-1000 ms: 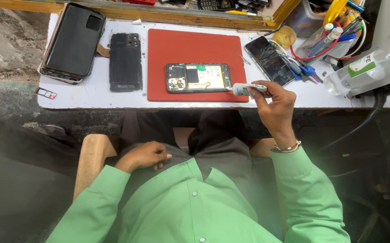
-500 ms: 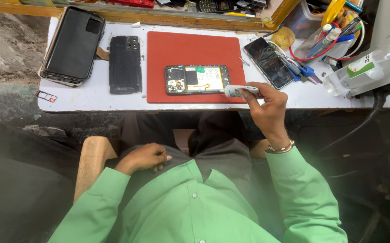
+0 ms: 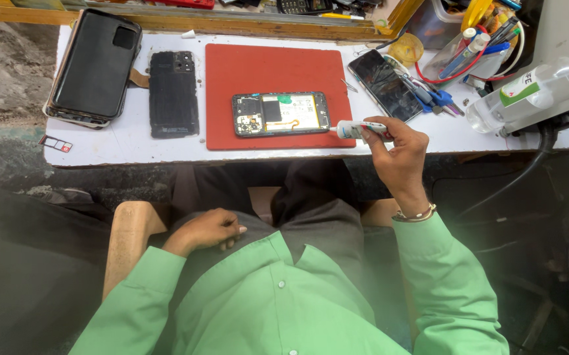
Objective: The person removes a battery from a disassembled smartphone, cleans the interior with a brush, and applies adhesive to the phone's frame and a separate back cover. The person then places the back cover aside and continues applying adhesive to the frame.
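An opened phone (image 3: 281, 114) with its insides showing lies flat on a red mat (image 3: 273, 69) on the white table (image 3: 133, 141). My right hand (image 3: 396, 154) grips a small white glue tube (image 3: 358, 129), whose thin nozzle points left at the phone's right edge. My left hand (image 3: 204, 231) rests on my lap below the table, loosely curled and holding nothing. Green sleeves cover both arms.
Left of the mat lie a black back cover (image 3: 173, 93) and a phone in a dark case (image 3: 95, 66). A dark screen panel (image 3: 385, 84), pens and tools (image 3: 475, 46) and a clear bottle (image 3: 527, 95) sit at the right. A SIM tray (image 3: 56, 143) lies near the left corner.
My right hand has carried the glue tube a little to the left, bringing its nozzle to the right edge of the open phone. My left hand has stayed on my lap.
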The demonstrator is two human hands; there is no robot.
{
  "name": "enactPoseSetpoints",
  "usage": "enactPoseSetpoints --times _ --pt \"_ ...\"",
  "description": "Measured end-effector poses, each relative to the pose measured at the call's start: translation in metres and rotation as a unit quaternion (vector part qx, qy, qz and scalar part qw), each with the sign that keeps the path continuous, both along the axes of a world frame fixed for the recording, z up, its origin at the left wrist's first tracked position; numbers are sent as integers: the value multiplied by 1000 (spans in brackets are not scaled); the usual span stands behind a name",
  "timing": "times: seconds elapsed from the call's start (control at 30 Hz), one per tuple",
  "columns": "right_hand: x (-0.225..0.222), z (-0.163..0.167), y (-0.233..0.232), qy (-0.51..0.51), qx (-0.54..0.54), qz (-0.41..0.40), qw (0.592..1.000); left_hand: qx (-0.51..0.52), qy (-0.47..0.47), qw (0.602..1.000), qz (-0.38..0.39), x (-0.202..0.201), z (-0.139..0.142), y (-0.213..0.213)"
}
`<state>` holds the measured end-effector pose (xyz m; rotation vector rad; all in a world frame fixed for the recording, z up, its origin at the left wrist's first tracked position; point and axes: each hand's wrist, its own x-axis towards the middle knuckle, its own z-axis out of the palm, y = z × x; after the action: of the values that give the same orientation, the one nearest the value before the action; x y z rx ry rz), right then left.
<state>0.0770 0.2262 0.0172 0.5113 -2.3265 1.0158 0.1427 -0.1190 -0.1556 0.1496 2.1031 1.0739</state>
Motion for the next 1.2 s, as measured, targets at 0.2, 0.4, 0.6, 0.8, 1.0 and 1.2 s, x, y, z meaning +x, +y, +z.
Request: enactPoseSetpoints --times 0.2,0.4,0.6,0.8,1.0,1.2 --pt "-4 0 0 1 -11 -4 1000 -12 -4 1000 -1 -1 5 1" --pt "-10 3 -2 10 2 0 1000 -12 -5 1000 0 1 6 2" --pt "-25 4 -6 19 13 -5 1000 6 -6 1000 2 0 1 0" --pt "-39 4 -10 32 12 7 999 10 -7 1000 5 3 0 -1" --pt "-61 6 -16 49 25 10 998 12 -10 1000 10 3 3 -2" --pt "-70 6 -21 64 34 23 997 7 -12 1000 8 10 4 0"
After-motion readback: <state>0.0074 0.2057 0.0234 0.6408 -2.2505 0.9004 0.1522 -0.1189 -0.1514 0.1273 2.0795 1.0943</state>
